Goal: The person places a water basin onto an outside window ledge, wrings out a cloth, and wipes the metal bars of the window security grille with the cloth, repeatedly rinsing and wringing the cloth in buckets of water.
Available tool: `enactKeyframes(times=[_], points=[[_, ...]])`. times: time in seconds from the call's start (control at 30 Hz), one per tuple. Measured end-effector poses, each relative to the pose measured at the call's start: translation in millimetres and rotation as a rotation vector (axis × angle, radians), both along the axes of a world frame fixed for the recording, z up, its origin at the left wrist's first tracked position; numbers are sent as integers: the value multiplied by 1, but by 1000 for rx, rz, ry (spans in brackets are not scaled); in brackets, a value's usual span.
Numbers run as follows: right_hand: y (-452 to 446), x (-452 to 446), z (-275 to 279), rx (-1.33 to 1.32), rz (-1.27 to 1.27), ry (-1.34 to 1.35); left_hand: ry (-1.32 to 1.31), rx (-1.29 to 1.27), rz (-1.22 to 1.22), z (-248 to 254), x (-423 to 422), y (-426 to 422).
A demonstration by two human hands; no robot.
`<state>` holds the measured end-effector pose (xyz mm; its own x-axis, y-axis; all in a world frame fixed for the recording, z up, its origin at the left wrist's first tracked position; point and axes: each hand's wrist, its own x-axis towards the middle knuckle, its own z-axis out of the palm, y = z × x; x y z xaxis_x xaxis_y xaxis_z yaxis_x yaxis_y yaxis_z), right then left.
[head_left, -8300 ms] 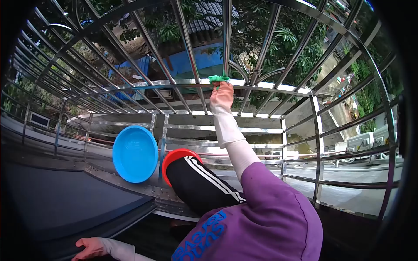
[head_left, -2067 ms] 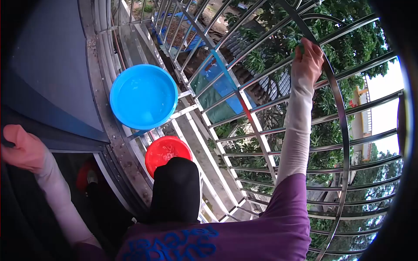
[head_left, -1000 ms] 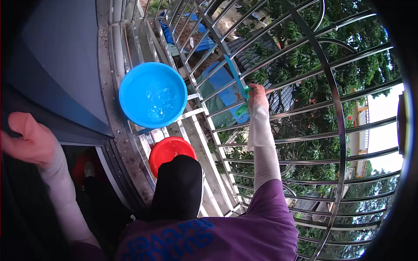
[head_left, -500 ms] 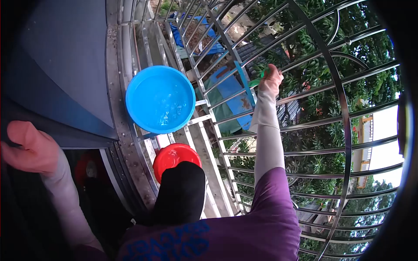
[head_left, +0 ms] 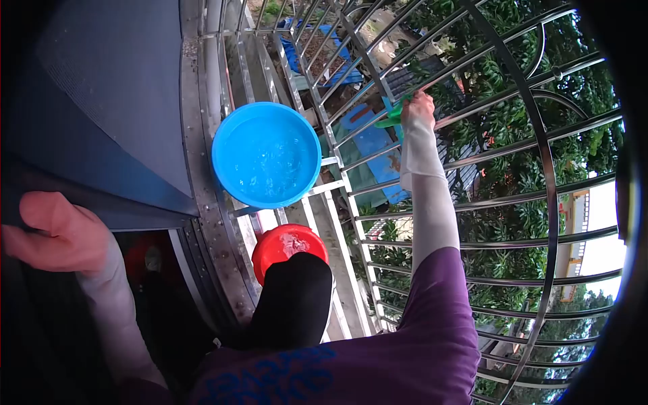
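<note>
My right hand [head_left: 418, 111], in a pink and white glove, is closed on a green cloth [head_left: 391, 120] against a metal bar of the cage [head_left: 445, 121]. The cloth hangs out to the left of the fingers, close to where the bar meets a flat cross rail. At the left edge my left hand [head_left: 64, 233], gloved too, is bent beside the dark panel [head_left: 108, 88], with thumb and fingers apart and nothing seen between them. Between the hands stands a blue basin [head_left: 266, 155] with water in it.
A smaller red basin [head_left: 273, 250] with water stands below the blue one, partly behind my knee [head_left: 297, 290]. Both basins are by the metal sill [head_left: 209, 169], over the slatted cage floor. Trees [head_left: 499, 162] and blue sheeting [head_left: 368, 145] show outside the bars.
Since the earliest frame my view has turned toward the right-hand bars. In the last half second my right hand with the cloth stays at the bars near the cross rail, and the basins appear farther right.
</note>
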<state>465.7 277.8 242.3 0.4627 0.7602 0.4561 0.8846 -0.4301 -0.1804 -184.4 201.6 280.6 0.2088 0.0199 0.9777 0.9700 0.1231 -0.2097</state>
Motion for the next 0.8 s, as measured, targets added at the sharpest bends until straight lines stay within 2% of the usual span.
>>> enactKeyframes(times=[0.03,0.07,0.17,0.27,0.3,0.37,0.47,0.5,0.53,0.57,0.63,0.7,0.8], points=[[7,-4,-9,-136,-88,-52,-2,18,9,0,-2,1],[20,17,-47,-184,-171,-143,-32,15,-19,6,2,1],[22,-7,-41,-217,-294,42,-164,-65,-163,28,28,-6],[-5,-20,-19,-710,-170,-331,-322,-163,-224,6,8,-6],[-7,-12,-20,-849,-113,-333,-336,-165,-207,2,7,-8],[-8,-15,-12,-804,-190,-311,-313,-139,-147,1,9,-10],[-6,-28,2,-516,-159,-131,-152,-84,-80,14,27,-5],[-4,-23,-20,-260,-166,18,-118,-61,-86,17,29,-2],[-19,-16,-43,-35,-59,249,-72,-33,-94,23,28,1],[-26,-13,-63,-16,-41,152,-36,-8,-114,27,29,5],[-62,1,-85,-74,37,175,0,25,-178,31,30,8],[-98,6,-86,-188,-55,59,66,69,-224,36,39,10],[-163,-10,-69,-294,-140,-88,166,118,-126,45,45,9]])
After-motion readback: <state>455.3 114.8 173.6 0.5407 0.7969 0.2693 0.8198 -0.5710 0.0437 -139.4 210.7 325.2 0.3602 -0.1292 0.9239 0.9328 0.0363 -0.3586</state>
